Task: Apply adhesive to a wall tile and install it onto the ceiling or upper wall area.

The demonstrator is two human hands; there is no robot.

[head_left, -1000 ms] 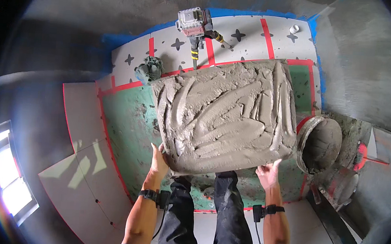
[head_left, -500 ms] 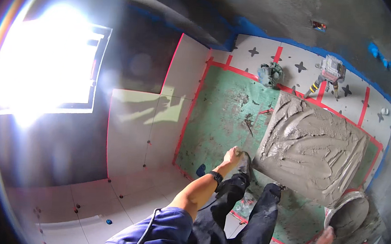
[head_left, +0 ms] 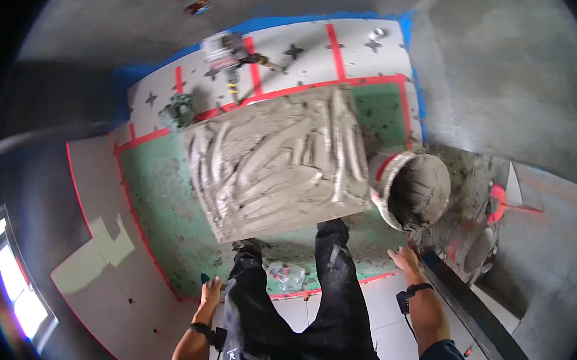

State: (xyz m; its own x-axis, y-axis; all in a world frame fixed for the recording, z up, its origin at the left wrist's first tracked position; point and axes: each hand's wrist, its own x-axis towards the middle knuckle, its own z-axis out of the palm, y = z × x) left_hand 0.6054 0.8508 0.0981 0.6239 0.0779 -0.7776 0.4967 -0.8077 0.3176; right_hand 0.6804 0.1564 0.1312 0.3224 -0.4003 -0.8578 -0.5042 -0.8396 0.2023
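Observation:
A large square tile (head_left: 276,162) thickly spread with grey mortar lies over the green floor membrane (head_left: 160,198), past my feet. My left hand (head_left: 211,290) hangs free by my left leg, fingers loosely curled, holding nothing. My right hand (head_left: 405,258) is off the tile too, fingers spread, just below a bucket of grey mortar (head_left: 411,188). Both wrists wear dark bands. My black trousers (head_left: 293,307) fill the lower middle.
White laid tiles with red strips and dark cross spacers (head_left: 294,50) lie beyond the tile. A power tool (head_left: 225,52) and a small greenish tool (head_left: 178,111) rest there. A clear plastic bag (head_left: 286,273) sits between my legs. A dark rail (head_left: 479,320) runs at the right.
Both hands held the mortared tile's near edge a second ago; now they are off it and the tile lies on the floor. The view swung left toward the window, then back.

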